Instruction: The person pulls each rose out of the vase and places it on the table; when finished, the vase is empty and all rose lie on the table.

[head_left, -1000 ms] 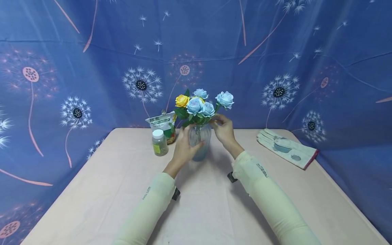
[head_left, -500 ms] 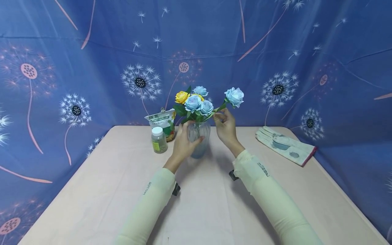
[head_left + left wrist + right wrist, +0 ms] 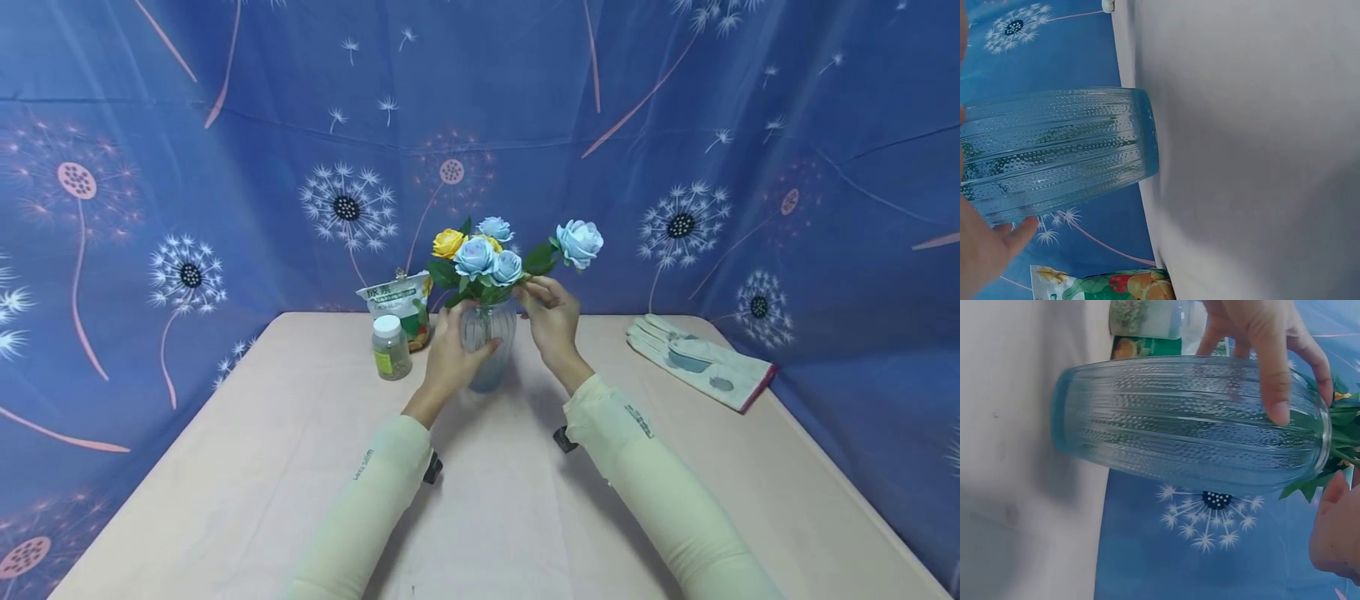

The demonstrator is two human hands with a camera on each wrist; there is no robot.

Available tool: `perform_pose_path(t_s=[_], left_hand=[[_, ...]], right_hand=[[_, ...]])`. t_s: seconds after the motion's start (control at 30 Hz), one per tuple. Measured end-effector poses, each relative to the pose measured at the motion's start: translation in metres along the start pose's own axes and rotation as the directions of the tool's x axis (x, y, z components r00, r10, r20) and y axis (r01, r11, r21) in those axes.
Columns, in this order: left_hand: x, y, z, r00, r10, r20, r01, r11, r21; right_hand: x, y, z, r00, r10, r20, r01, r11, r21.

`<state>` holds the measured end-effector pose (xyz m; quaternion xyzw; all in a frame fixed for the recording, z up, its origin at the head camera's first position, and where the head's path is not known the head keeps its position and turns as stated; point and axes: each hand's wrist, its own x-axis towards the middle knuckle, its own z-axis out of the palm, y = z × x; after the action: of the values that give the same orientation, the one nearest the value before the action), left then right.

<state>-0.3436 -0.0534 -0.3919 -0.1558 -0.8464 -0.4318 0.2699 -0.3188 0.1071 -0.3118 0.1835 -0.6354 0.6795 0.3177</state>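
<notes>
A ribbed, bluish clear glass vase [image 3: 487,360] stands upright on the table, holding yellow roses [image 3: 448,243] and light blue roses [image 3: 476,257]. My left hand [image 3: 447,350] grips it near the top from the left; in the right wrist view the thumb [image 3: 1274,394] lies across the glass. At the right of the mouth, my right hand [image 3: 553,323] pinches the stem of a light blue rose [image 3: 580,244] that leans out to the right, with a green leaf [image 3: 540,259] beside its bloom. My fingers hide most of that stem.
Left of the vase stand a small jar [image 3: 392,354] with a white lid and a printed pouch [image 3: 405,300]. A pair of pale work gloves [image 3: 701,363] lies near the table's right edge. A blue dandelion-print cloth [image 3: 525,83] hangs behind the table [image 3: 480,517].
The rose in my right hand has shifted right, away from the other blooms, and its leaf now shows beside it. My left hand keeps its grip on the vase.
</notes>
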Motion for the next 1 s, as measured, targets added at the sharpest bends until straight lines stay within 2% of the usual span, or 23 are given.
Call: perform_pose_path(t_s=[0.17,0.3,0.43,0.6,0.7,0.87,1.0], left_hand=[[-0.001,0.000,0.002,1.000,-0.001,-0.001,0.001,1.000,-0.001],[0.001,0.000,0.002,1.000,-0.002,-0.001,0.002,1.000,0.005],[0.002,0.002,0.001,1.000,-0.006,0.003,0.006,1.000,-0.004],[0.003,0.001,0.001,1.000,0.003,0.003,-0.003,1.000,-0.003],[0.003,0.000,0.002,1.000,0.012,-0.001,-0.012,1.000,-0.005],[0.001,-0.001,0.002,0.999,0.024,-0.030,-0.024,1.000,-0.005],[0.000,-0.002,0.002,0.999,0.034,-0.032,-0.034,0.999,-0.009]], right_hand=[[0.002,-0.007,-0.002,0.999,0.023,-0.033,-0.022,0.999,0.032],[0.006,-0.010,-0.005,0.999,0.011,-0.040,-0.008,0.998,0.056],[0.010,-0.011,-0.009,1.000,-0.028,-0.008,0.028,0.996,0.090],[0.011,-0.013,-0.010,0.994,-0.095,0.045,0.092,0.994,0.065],[0.011,-0.013,-0.010,0.993,-0.109,0.034,0.107,0.993,0.054],[0.007,-0.009,-0.007,0.997,-0.072,0.007,0.071,0.994,0.083],[0.004,-0.006,-0.005,0.995,-0.094,-0.037,0.096,0.993,0.074]])
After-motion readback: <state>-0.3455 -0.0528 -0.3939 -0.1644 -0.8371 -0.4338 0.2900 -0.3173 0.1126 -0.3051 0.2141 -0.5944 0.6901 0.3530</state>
